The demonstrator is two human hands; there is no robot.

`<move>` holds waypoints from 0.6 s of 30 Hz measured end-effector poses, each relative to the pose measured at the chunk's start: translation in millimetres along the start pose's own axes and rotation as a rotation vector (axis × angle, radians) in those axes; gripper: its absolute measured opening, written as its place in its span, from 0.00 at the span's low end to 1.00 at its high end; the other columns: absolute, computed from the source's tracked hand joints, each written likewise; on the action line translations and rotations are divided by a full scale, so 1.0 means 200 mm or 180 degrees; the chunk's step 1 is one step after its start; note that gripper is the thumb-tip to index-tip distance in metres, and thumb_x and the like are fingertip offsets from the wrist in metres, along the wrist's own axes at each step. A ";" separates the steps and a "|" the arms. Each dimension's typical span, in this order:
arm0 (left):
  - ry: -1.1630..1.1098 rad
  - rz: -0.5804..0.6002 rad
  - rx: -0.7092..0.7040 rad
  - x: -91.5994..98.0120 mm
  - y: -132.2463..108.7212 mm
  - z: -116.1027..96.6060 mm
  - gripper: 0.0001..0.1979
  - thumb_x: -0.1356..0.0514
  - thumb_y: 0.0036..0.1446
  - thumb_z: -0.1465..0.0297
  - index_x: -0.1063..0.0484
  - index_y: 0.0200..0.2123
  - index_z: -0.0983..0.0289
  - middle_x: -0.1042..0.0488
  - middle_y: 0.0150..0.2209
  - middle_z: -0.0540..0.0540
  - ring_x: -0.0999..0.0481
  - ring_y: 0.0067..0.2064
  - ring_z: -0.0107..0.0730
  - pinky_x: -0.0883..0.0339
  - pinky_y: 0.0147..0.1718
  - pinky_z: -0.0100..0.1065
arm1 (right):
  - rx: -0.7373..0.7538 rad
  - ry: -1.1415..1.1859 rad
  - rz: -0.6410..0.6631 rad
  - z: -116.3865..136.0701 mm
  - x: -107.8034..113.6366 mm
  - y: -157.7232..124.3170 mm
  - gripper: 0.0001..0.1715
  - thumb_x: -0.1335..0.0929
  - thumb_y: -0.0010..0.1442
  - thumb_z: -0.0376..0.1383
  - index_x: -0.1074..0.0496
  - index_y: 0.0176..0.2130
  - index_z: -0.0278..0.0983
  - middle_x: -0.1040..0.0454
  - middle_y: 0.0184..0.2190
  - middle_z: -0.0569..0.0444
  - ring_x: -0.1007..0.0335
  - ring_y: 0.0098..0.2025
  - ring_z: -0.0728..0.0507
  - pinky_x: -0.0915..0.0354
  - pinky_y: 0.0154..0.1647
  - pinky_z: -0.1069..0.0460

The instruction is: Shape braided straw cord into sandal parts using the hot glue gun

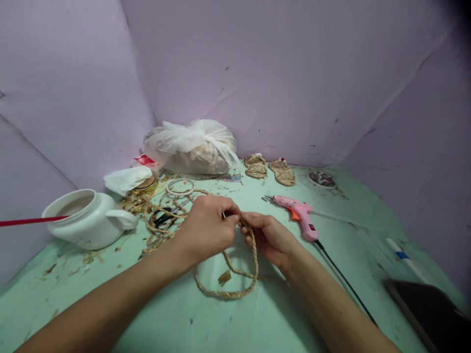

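Observation:
Both hands meet over the middle of the table, pinching a braided straw-coloured cord point(254, 260). My left hand point(211, 228) is closed, thumb against fingers, on the cord's upper part. Close beside it, my right hand point(270, 240) has its fingers closed on the same stretch. From there the cord hangs in a loop that rests on the green table. More braided cord lies tangled to the left, partly over black-handled scissors point(164, 215). Below the hands, inside the loop, lies a small brown scrap point(224, 278). The exact spot between the fingertips is mostly hidden.
A white pot point(91, 230) with a red stick stands left. Behind are a white ring point(180, 187), a tied plastic bag point(195, 147) and two small woven slippers point(255, 165). A pink glue gun point(298, 211) with a black cable lies right, near a dark flat object point(430, 314).

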State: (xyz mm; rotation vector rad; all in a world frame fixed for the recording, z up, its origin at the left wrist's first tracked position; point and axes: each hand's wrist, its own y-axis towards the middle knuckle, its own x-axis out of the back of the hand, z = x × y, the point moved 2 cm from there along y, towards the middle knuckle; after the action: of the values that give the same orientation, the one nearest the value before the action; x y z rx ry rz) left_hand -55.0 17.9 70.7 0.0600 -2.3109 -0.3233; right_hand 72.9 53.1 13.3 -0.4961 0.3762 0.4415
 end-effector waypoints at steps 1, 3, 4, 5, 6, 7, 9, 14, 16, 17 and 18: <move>-0.0043 0.0089 0.0168 -0.02 0.00 0.02 0.08 0.45 0.47 0.74 0.25 0.24 0.64 0.26 0.23 0.50 0.30 0.26 0.27 0.39 0.26 0.28 | 0.0026 0.0017 -0.0077 0.00 0.00 0.00 0.02 0.32 0.47 0.28 0.30 0.23 0.32 0.37 0.17 0.58 0.42 0.17 0.55 0.41 0.15 0.61; -0.0064 0.0100 0.0432 -0.06 0.02 0.05 0.09 0.45 0.47 0.73 0.24 0.25 0.64 0.26 0.22 0.50 0.31 0.24 0.27 0.40 0.25 0.28 | 0.0097 0.0048 -0.0272 -0.01 0.01 0.00 0.05 0.29 0.44 0.28 0.30 0.25 0.33 0.36 0.17 0.60 0.42 0.17 0.55 0.40 0.16 0.60; -0.0087 0.0092 0.0527 -0.08 0.02 0.07 0.09 0.45 0.46 0.73 0.24 0.25 0.65 0.26 0.21 0.50 0.31 0.24 0.27 0.41 0.25 0.28 | 0.0189 0.0012 -0.0348 -0.01 0.01 0.00 0.07 0.28 0.42 0.29 0.30 0.26 0.34 0.36 0.18 0.60 0.41 0.18 0.54 0.39 0.17 0.60; -0.0137 0.0099 0.0607 -0.09 0.03 0.08 0.09 0.45 0.46 0.72 0.24 0.25 0.65 0.27 0.21 0.50 0.31 0.24 0.27 0.41 0.24 0.28 | 0.0300 -0.0062 -0.0412 -0.01 0.01 0.00 0.09 0.27 0.41 0.30 0.31 0.26 0.35 0.35 0.18 0.60 0.40 0.19 0.54 0.39 0.17 0.59; -0.0195 0.0119 0.0688 -0.10 0.03 0.09 0.08 0.45 0.45 0.72 0.24 0.24 0.66 0.27 0.20 0.50 0.32 0.23 0.27 0.41 0.23 0.28 | 0.0410 -0.0169 -0.0458 -0.01 0.01 0.00 0.10 0.27 0.40 0.32 0.31 0.25 0.35 0.34 0.18 0.60 0.39 0.19 0.53 0.39 0.17 0.59; -0.0250 0.0137 0.0762 -0.10 0.04 0.10 0.08 0.44 0.45 0.72 0.25 0.24 0.66 0.28 0.20 0.50 0.32 0.23 0.27 0.42 0.23 0.27 | 0.0508 -0.0296 -0.0483 -0.01 0.00 0.00 0.11 0.26 0.39 0.34 0.31 0.25 0.35 0.34 0.18 0.60 0.38 0.20 0.53 0.39 0.17 0.58; -0.0319 0.0157 0.0849 -0.11 0.04 0.11 0.08 0.44 0.44 0.71 0.26 0.22 0.67 0.29 0.18 0.50 0.33 0.22 0.26 0.42 0.21 0.27 | 0.0659 -0.0550 -0.0486 -0.01 0.00 0.00 0.13 0.26 0.39 0.36 0.31 0.25 0.34 0.32 0.19 0.59 0.36 0.21 0.51 0.39 0.17 0.57; -0.0421 0.0299 0.0782 -0.10 0.04 0.12 0.07 0.44 0.43 0.72 0.28 0.20 0.67 0.33 0.15 0.48 0.35 0.19 0.24 0.43 0.20 0.26 | 0.0947 -0.1064 -0.0469 0.01 0.00 -0.01 0.10 0.28 0.41 0.38 0.28 0.25 0.34 0.31 0.19 0.57 0.36 0.22 0.50 0.38 0.21 0.55; -0.0536 0.0452 0.0763 -0.11 0.04 0.13 0.07 0.45 0.45 0.71 0.29 0.20 0.67 0.34 0.15 0.48 0.35 0.18 0.24 0.44 0.19 0.26 | 0.1030 -0.1235 -0.0431 0.01 0.01 -0.01 0.09 0.29 0.42 0.37 0.27 0.25 0.33 0.31 0.19 0.57 0.37 0.22 0.51 0.39 0.22 0.55; -0.0602 0.0539 0.0777 -0.11 0.04 0.14 0.08 0.45 0.45 0.70 0.29 0.20 0.67 0.34 0.15 0.48 0.35 0.18 0.24 0.44 0.18 0.26 | 0.1056 -0.1305 -0.0406 0.01 0.01 -0.01 0.09 0.29 0.43 0.37 0.27 0.25 0.33 0.31 0.19 0.57 0.38 0.22 0.51 0.40 0.23 0.55; -0.0656 0.0616 0.0805 -0.11 0.05 0.14 0.09 0.46 0.46 0.70 0.30 0.20 0.67 0.34 0.15 0.48 0.35 0.18 0.24 0.45 0.18 0.26 | 0.1072 -0.1365 -0.0394 0.01 0.01 -0.01 0.08 0.30 0.44 0.37 0.27 0.24 0.33 0.31 0.19 0.57 0.39 0.21 0.52 0.41 0.23 0.55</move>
State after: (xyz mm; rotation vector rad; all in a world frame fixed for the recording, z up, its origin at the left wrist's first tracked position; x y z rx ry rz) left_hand -60.0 35.8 38.8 -0.0742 -2.5265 0.0655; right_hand 76.7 53.9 15.0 -0.0885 0.0023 0.3440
